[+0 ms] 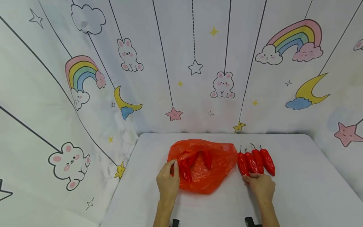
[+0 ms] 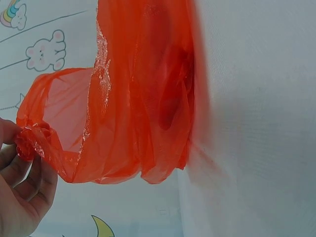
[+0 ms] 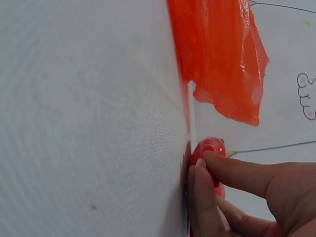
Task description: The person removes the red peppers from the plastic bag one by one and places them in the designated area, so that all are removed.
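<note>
An orange-red plastic bag [image 1: 208, 186] lies open on the white table, with a few red chili peppers [image 1: 185, 171] visible inside. My left hand [image 1: 168, 181] pinches the bunched rim at the bag's left side; the left wrist view shows the gathered plastic [image 2: 37, 140] between thumb and fingers. To the right of the bag, several glossy red chili peppers [image 1: 267, 162] lie side by side, stems pointing away. At their near ends, my right hand [image 1: 262, 187] pinches the tip of one pepper [image 3: 205, 148] between thumb and fingers. Part of that pepper is hidden by the fingers.
The white table [image 1: 306, 189] ends at a back edge against a cloth backdrop [image 1: 187, 94] printed with rabbits, stars and rainbows. Black straps or mounts [image 1: 249, 221] show by both wrists at the bottom of the head view.
</note>
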Action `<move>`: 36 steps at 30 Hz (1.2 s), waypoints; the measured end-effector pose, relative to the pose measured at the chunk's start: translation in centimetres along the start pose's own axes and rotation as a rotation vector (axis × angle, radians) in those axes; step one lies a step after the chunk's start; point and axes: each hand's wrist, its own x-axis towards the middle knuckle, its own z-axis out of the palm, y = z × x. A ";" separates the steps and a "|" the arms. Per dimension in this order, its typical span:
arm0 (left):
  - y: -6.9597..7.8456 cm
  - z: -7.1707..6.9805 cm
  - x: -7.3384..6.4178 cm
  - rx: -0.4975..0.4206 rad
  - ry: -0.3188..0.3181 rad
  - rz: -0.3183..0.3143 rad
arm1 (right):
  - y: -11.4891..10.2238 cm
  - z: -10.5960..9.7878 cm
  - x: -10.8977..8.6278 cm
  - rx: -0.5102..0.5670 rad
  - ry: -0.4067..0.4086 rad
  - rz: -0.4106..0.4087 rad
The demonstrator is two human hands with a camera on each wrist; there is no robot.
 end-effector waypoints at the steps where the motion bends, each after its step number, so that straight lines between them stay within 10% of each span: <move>1: 0.0 0.0 0.0 -0.001 0.000 0.000 | 0.1 0.0 0.0 0.005 0.001 0.000; 36: 0.2 -0.4 0.3 -0.009 0.024 0.006 | 0.9 -1.4 0.3 -0.021 0.009 0.097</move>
